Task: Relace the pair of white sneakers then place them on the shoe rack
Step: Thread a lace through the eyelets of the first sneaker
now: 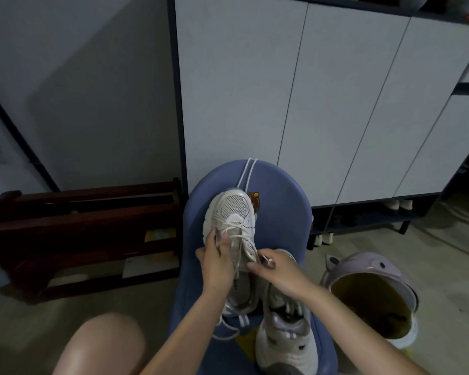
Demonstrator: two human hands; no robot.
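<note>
A tall grey cabinet (pixel 322 104) filled the wall ahead, its flat doors reaching almost to the floor, with a few pale shoes just visible on the low shelf beneath. To its left stood a dark wooden shoe rack (pixel 79 239), set low against the wall. Between them and the person sat a blue chair (pixel 282 212), and on its seat lay both white sneakers. The nearer sneaker (pixel 284 339) rested at the seat's right front edge, toe toward the person. The far sneaker (pixel 234 226) lay beside it, toe pointing away toward the cabinet, and its white lace (pixel 247 173) ran in two strands up over the chair's back edge. A lilac bin (pixel 374 296) stood on the floor just right of the chair. The left hand (pixel 217 262) gripped the far sneaker's side, fingers curled over the eyelets. The right hand (pixel 278 272) pinched a lace end between thumb and fingertips, just beside that shoe's tongue.
</note>
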